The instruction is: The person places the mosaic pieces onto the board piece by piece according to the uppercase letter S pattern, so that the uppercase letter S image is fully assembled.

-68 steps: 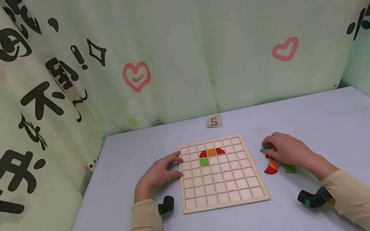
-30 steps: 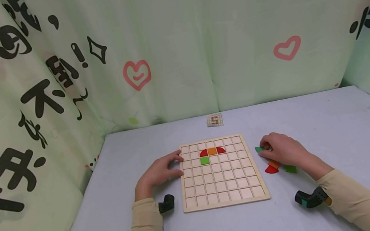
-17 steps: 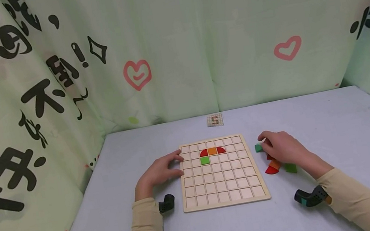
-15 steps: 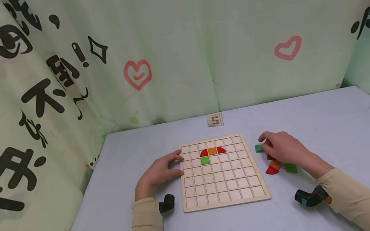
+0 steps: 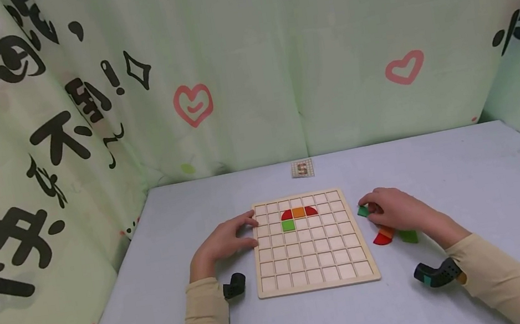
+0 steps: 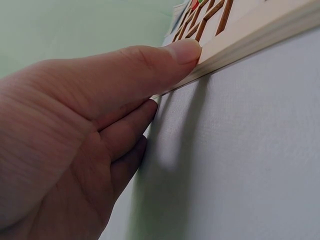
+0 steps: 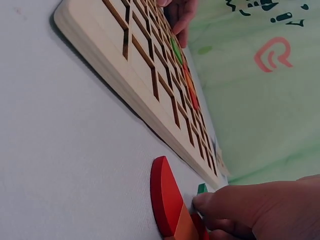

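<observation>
A square wooden grid board point(image 5: 319, 287) lies on the table, holding an orange square point(image 5: 298, 212) between two red rounded tiles, with a light green square point(image 5: 288, 225) below. My left hand point(image 5: 225, 248) touches the board's left edge with thumb and fingertips; in the left wrist view its thumb point(image 6: 182, 51) rests against the rim. Right of the board, my right hand point(image 5: 401, 212) pinches a dark green tile point(image 5: 362, 211), partly hidden by the fingers. Under that hand lie a red rounded tile point(image 5: 382, 239), an orange tile point(image 5: 387, 231) and a green tile point(image 5: 408, 236).
A small card with a gridded pattern point(image 5: 302, 168) lies near the table's back edge, behind the board. Printed curtains point(image 5: 247, 74) hang along the back and sides of the white table point(image 5: 470, 181). Each wrist wears a black camera point(image 5: 437, 274).
The right index finger, raised off the dark green tile half a second ago, has come down onto it. The tile has turned and shifted slightly. My left hand and the board have stayed put.
</observation>
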`<state>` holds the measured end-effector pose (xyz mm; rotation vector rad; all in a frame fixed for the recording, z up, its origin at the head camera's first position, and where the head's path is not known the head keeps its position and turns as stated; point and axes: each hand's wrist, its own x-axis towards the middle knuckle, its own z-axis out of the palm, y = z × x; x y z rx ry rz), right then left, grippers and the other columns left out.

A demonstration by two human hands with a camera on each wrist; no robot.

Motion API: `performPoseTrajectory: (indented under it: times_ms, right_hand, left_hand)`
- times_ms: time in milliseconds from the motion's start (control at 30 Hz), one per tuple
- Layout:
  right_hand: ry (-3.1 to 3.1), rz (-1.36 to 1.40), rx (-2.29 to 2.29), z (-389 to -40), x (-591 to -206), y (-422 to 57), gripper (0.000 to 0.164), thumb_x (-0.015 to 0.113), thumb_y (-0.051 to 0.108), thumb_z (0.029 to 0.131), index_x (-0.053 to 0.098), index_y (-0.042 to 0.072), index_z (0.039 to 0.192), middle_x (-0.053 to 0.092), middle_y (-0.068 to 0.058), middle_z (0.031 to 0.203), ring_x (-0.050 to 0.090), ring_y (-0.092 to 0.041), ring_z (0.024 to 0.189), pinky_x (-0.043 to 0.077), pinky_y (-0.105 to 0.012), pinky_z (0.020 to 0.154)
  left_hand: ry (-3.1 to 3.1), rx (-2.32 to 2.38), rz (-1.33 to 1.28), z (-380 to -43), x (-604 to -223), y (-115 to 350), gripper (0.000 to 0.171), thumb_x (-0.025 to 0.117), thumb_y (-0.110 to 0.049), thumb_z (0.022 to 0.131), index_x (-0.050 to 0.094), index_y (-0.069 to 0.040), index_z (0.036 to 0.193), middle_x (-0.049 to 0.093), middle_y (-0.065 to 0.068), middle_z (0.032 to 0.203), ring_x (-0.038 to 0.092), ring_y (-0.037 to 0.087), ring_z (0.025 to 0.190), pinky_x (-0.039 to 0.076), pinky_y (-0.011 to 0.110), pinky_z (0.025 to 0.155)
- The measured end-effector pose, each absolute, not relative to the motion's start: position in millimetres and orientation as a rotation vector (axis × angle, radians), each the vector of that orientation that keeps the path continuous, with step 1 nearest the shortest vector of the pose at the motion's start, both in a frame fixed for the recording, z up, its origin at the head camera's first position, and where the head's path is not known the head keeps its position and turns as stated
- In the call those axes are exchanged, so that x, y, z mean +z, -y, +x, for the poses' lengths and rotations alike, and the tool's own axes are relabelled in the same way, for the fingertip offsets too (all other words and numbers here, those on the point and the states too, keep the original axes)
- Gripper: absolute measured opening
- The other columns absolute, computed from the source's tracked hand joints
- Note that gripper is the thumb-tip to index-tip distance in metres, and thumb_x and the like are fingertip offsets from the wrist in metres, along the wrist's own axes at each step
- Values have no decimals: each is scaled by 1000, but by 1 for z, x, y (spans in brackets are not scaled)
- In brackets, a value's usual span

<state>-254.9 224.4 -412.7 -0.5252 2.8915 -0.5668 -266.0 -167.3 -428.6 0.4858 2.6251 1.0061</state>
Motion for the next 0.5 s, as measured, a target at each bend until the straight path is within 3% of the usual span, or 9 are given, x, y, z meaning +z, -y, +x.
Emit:
performPoseTrajectory:
  times_ms: [267, 500]
  right_hand:
    - [-2900, -509, -603, -254, -414, -223, 35, 77, 18, 87, 66, -4, 112, 63, -7, 91, 54, -20, 81, 52, -31, 71]
    - [-2949, -570, -576, -252, -416, -222, 42, 79, 20, 85, 67, -4, 117, 63, -10, 96, 54, -19, 82, 52, -28, 67]
  left_hand:
    - [-2627, 1011, 479, -265, -428, 167, 36, 76, -13, 87, 66, -12, 122, 41, 1, 160, 33, 26, 150, 32, 44, 122]
    - [-2619, 1028, 466, -265, -429, 166, 36, 76, -13, 88, 66, -12, 123, 40, 1, 160, 33, 26, 151, 31, 43, 122]
